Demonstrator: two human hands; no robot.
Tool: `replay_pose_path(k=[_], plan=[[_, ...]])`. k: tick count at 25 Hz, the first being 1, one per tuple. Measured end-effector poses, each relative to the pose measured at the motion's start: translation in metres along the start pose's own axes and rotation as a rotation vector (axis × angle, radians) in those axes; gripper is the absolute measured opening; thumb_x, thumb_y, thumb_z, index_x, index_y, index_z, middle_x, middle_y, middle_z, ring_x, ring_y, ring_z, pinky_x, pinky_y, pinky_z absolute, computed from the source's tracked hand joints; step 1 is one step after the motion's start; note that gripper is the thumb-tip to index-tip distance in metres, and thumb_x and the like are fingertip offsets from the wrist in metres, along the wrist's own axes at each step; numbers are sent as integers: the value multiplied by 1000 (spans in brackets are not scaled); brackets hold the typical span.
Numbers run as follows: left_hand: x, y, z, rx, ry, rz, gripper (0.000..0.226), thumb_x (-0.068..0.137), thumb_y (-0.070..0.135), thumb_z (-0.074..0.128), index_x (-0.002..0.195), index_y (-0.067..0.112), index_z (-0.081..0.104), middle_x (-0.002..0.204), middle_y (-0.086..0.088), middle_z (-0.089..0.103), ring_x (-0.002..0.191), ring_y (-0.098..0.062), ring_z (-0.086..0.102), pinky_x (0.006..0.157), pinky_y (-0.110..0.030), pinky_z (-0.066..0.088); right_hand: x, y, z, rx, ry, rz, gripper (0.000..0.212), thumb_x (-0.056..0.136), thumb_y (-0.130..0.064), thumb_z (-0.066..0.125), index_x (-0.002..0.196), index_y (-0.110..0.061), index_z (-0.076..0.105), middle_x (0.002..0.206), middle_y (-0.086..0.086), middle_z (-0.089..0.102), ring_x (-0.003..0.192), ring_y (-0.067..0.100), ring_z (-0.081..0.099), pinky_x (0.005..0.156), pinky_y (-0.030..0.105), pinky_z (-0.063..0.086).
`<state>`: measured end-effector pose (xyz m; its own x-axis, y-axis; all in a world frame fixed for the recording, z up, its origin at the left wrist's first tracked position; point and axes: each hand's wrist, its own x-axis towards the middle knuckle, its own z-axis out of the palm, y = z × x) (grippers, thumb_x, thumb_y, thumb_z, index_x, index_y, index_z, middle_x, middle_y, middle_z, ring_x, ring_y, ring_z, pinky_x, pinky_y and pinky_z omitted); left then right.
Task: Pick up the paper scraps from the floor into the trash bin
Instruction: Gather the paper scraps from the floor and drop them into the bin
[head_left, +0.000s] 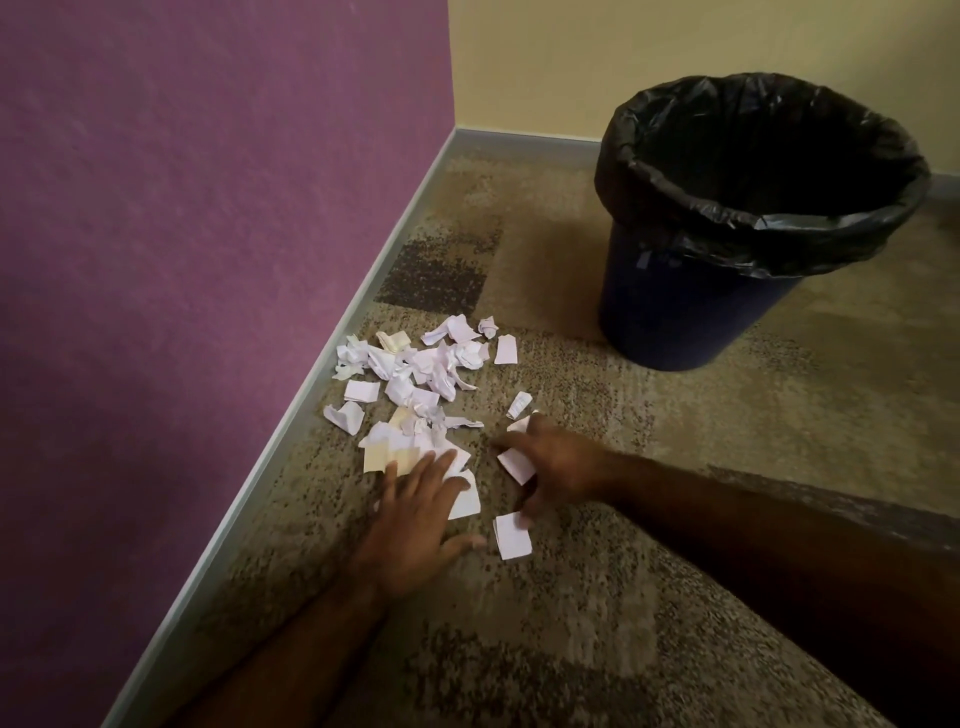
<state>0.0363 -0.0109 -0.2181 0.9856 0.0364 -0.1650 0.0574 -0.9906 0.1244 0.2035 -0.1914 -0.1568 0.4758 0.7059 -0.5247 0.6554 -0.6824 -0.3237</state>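
Gathering the paper scraps (415, 379) at frame centre, the flat open left hand (415, 512) is pressing while the right hand (550, 462) is pinching one (better sweep them together) before reaching the trash bin (675, 306) at upper right.

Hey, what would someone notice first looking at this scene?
A pile of white paper scraps on the carpet beside the purple wall, with the left hand flat on its near edge and the right hand among loose pieces. Beyond them, to the right, stands a black-lined trash bin.
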Motion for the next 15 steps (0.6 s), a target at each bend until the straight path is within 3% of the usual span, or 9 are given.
replay_pose_path(k=[2,4,7,9,12,15], plan=[[2,0,2,4,67,3,60,89,70,35,127,28,55,158,-2,40,146,-27,39,119,-58,23,-1,-14,13,-133,-10,-115,112,52,-55,88,145,-36,29,145,8,31,127,29,43,99,45,48],[2,-1,1,66,161,23,54,91,61,37,121,24,63,151,-5,50,139,-28,49,121,-51,15,0,-24,27,-203,6,-211,97,57,-52,86,138,-30,38,138,9,36,118,29,49,90,44,52],[-10,-4,-10,143,356,-30,59,90,57,48,135,22,57,158,-12,39,146,-32,38,123,-57,10,3,-31,37,-108,30,-246,41,77,-33,74,110,-22,53,117,9,49,96,27,58,76,42,55],[-19,-7,-16,97,392,-220,89,81,72,52,153,23,35,165,-15,22,152,-35,23,123,-59,4,7,-34,37,109,-35,-165,12,82,-16,65,92,-18,59,100,8,59,85,25,63,65,38,54],[-19,-10,-12,-75,308,-527,123,64,92,51,160,30,6,168,-15,3,154,-37,12,123,-59,3,13,-24,24,317,37,-94,20,76,1,66,87,-16,64,93,2,65,82,18,64,62,32,54],[-2,-16,-11,-278,172,-622,135,55,92,59,157,38,-12,168,-12,-6,155,-35,6,122,-58,12,7,7,-8,505,175,55,60,79,2,69,129,-28,58,123,-6,57,105,18,62,72,30,59]])
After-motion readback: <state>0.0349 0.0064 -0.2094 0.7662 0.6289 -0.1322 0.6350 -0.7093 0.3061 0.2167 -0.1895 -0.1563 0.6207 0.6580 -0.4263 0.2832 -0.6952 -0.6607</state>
